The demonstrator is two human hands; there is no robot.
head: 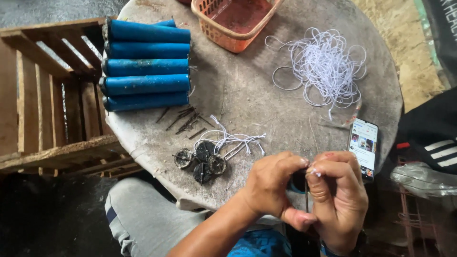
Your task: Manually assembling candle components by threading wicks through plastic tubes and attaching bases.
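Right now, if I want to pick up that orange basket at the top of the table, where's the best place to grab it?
Probably take the orange basket by its near rim, at the corner toward the blue tubes, coming from above. It stands upright and open-topped, so the thin rim can be pinched, fingers inside and thumb outside. Its far side is cut off from view.

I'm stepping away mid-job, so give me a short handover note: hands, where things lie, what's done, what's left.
Left hand and right hand: both pinched together on a small dark piece with a thin pin, at the table's near edge.
Things: four dark discs with short white strings lie finished-looking mid-table; loose nails beside the blue tubes; white string pile; orange basket; phone.
Left: the piece in hand; the rest can't be judged.
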